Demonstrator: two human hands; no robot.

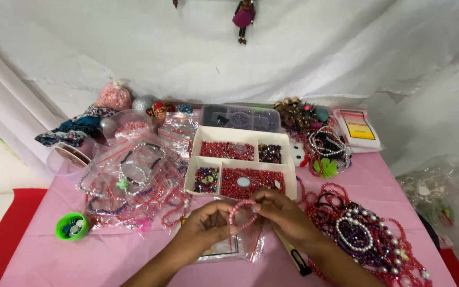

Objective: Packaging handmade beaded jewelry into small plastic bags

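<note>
- The small loop of pink beads strung on a thread (pixel 242 211) is held up between both hands, just above the pink-clothed worktop (pixel 43 250) and directly in front of the white divided cardboard tray of red and dark beads (pixel 240 162).
- The left hand (pixel 206 227) pinches the loop's left end between thumb and fingertips; the right hand (pixel 281 211) pinches its right end the same way. Both are closed on the strand, neither is free.
- The strand looks very light and limp: it curves under its own weight, so it likely keeps no shape unless both ends are supported.
- The beads seem hard, smooth and round, probably slippery under the fingers; I judge the safest hold to be at the two ends, pinching the thread beside the last bead.
- Whether the ends are knotted cannot be told; if open, beads could slide off and scatter.
- Under the hands lies a clear plastic zip bag (pixel 229 245); a heap of red, purple and pearl-white bead necklaces (pixel 365 234) sits just right of the right hand, and clear bags of bracelets (pixel 128 178) lie to the left, with a small green round cap (pixel 71 226) near the worktop's edge.
</note>
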